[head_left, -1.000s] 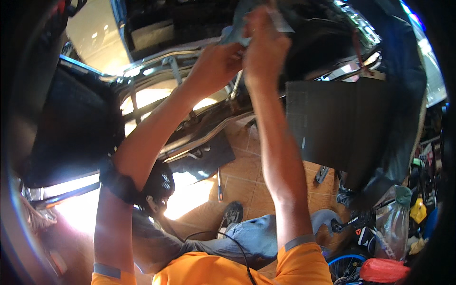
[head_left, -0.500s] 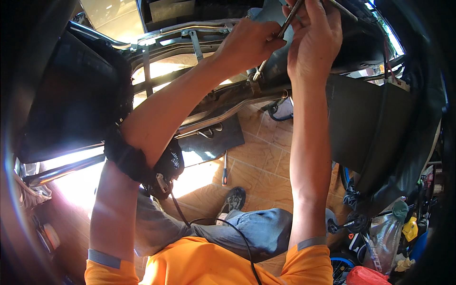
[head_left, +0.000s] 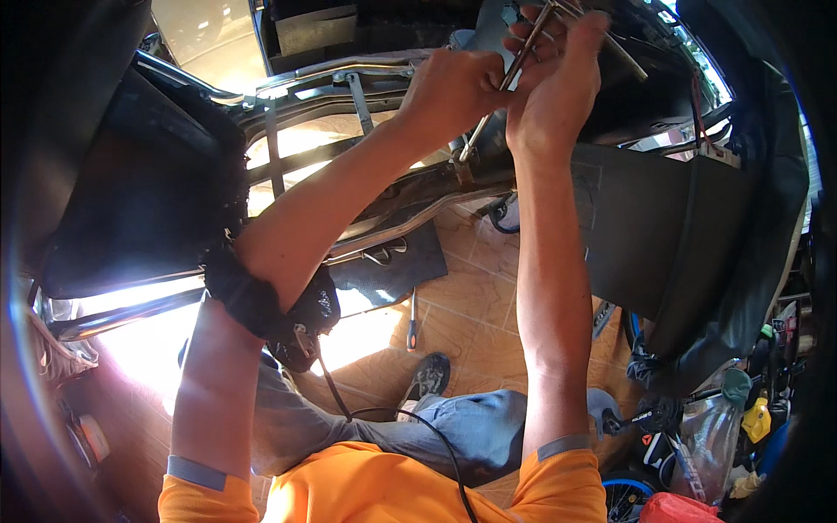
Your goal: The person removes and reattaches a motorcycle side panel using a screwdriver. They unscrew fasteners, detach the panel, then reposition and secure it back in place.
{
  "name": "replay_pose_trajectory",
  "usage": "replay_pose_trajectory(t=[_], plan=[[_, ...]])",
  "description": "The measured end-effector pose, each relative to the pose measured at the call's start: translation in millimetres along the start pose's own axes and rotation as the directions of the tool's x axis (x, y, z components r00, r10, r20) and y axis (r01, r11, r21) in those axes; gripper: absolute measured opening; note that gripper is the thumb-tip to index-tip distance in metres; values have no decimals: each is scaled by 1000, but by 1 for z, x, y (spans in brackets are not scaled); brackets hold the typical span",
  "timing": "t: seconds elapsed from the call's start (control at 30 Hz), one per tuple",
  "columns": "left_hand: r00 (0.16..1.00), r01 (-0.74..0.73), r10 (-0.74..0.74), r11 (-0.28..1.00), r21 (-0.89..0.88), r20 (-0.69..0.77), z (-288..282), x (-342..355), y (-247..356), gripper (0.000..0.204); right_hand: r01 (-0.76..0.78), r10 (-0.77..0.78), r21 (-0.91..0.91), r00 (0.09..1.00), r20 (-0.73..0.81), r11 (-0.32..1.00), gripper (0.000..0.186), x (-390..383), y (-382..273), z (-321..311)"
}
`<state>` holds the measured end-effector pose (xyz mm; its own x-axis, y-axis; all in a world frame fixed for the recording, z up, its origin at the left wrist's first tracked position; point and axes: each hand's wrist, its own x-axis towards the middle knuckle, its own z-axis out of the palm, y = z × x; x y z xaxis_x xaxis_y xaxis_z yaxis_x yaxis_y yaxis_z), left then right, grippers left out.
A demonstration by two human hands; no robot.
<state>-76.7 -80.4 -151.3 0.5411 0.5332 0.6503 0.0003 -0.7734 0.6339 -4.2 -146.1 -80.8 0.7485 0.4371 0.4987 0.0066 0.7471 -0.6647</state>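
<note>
At the top centre, my left hand [head_left: 449, 91] is closed on a dark metal rod [head_left: 523, 57] that slants up to the right. My right hand [head_left: 558, 105] is just beside it, fingers curled round the upper rod where a second slim metal bar [head_left: 626, 57] crosses. A paler metal bar [head_left: 478, 131] runs down below my hands toward a bracket on a black metal frame [head_left: 471, 174]; part of it is hidden by my left hand. A blue-grey item [head_left: 493, 22] lies behind my fingers, too covered to make out.
Black panels [head_left: 139, 192] [head_left: 645, 235] flank the frame. Below on the tiled floor [head_left: 479, 314] lie a dark mat [head_left: 392, 261] and a screwdriver [head_left: 412, 322]. A black cable [head_left: 432, 427] crosses my legs. Bicycle parts, a plastic bag [head_left: 706, 436] and clutter crowd the lower right.
A second ago my hands were bunched at a blue-grey item; the crossed rods now show in them. In the last half second my right hand has shifted slightly left and tilted.
</note>
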Motion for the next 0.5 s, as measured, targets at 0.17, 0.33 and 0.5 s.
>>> replay_pose_trajectory(t=[0.17,0.33,0.5], plan=[[970,153,-135,985,-78,204,11,-4,1,16,-560,539,-103,707,458,822,40,61,-4,-14],[993,-36,53,987,-155,105,9,-4,0,17,-171,196,-124,953,231,977,31,23,15,-34],[993,-121,120,991,-49,-16,13,-4,-2,13,-44,60,-61,958,280,997,45,12,15,-39]])
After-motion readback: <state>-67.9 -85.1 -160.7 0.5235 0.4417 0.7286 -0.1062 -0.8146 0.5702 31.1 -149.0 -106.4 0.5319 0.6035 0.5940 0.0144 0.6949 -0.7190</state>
